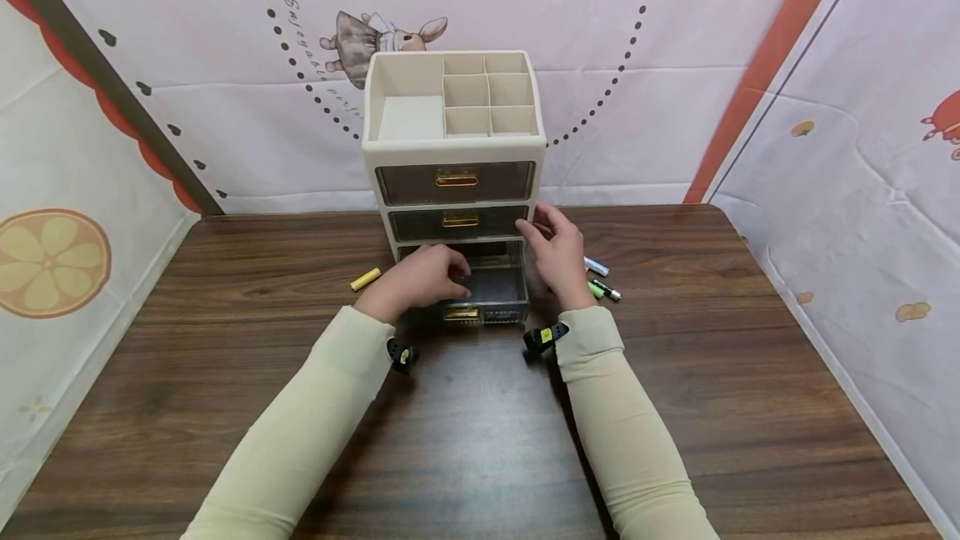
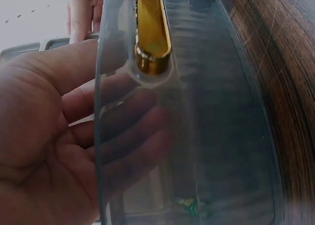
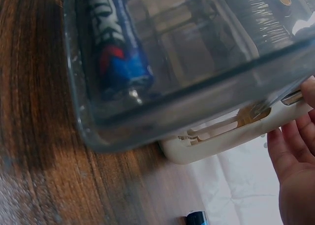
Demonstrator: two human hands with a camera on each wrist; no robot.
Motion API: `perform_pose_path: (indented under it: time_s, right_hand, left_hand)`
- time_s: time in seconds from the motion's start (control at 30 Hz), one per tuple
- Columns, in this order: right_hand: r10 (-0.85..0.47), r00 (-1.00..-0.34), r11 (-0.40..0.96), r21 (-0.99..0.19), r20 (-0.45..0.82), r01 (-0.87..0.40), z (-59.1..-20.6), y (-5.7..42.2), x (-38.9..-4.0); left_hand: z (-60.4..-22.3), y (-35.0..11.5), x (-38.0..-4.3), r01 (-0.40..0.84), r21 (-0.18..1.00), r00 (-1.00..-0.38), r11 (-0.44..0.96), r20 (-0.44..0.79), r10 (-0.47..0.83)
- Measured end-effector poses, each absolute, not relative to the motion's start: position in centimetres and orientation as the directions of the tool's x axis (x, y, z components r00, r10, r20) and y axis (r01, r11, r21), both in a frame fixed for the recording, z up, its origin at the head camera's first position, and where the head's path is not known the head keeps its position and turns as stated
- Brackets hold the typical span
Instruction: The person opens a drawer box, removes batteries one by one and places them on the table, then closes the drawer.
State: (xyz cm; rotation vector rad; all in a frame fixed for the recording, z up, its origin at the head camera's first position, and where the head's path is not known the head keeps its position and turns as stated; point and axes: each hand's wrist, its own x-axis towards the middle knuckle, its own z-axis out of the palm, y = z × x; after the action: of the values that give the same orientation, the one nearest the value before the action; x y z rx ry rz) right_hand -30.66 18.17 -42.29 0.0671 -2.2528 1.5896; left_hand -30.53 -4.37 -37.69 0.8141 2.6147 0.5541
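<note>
A cream desktop drawer organizer (image 1: 453, 152) stands against the back cloth, its clear bottom drawer (image 1: 491, 312) pulled out. Over that drawer hangs my left hand (image 1: 423, 276), fingers reaching inside behind the clear front, with nothing visibly held. The gold handle (image 2: 153, 33) shows close up in the left wrist view. My right hand (image 1: 558, 257) holds the organizer's right side edge, thumb at the front and fingers along the side. A blue battery (image 3: 118, 48) lies in the drawer in the right wrist view. Something small and green (image 2: 192, 206) shows through the drawer, too blurred to name.
A yellow battery (image 1: 366, 279) lies left of the organizer. To its right are a pale blue battery (image 1: 596, 267), a black one (image 1: 609, 291) and a green one (image 1: 596, 290). The two upper drawers are closed. Printed cloth (image 1: 600, 40) surrounds the wooden table (image 1: 675, 357).
</note>
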Motion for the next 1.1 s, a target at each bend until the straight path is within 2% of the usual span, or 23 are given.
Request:
perform_pose_path:
  time_s: [0.17, 0.53, 0.93, 1.1]
  right_hand:
    - [0.179, -0.928, 0.360, -0.900, 0.326, -0.247, -42.2, 18.2, -30.7]
    - [0.188, -0.933, 0.342, -0.911, 0.306, -0.230, -42.1, 18.2, -30.7]
    - [0.180, -0.929, 0.350, -0.904, 0.323, -0.246, -42.3, 18.2, -30.8]
    - [0.180, -0.929, 0.356, -0.901, 0.325, -0.247, -42.4, 18.3, -30.8]
  left_hand:
    - [-38.0, -3.6, -31.1, 0.450, 0.472, -0.752, 0.758, -0.259, 0.607]
    - [-38.4, -2.1, -32.7, 0.499, 0.498, -0.628, 0.709, -0.357, 0.692]
    - [-38.7, -0.1, -33.3, 0.528, 0.496, -0.563, 0.690, -0.404, 0.721]
    - [-38.7, 0.7, -33.2, 0.521, 0.493, -0.554, 0.697, -0.425, 0.716]
